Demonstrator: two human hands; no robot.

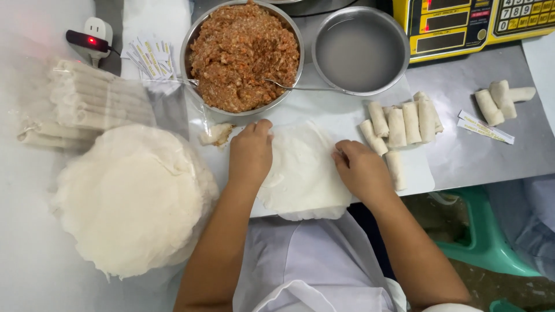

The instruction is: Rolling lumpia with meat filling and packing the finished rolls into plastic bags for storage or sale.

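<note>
Wrapper overhangs table edge | L hand; R hand flat, released, at its side edges

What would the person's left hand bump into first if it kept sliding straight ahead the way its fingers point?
Most likely the big metal bowl of minced filling. The left hand lies on the round wrapper, fingers pointing toward the bowl's near rim, with only bare board between.
</note>
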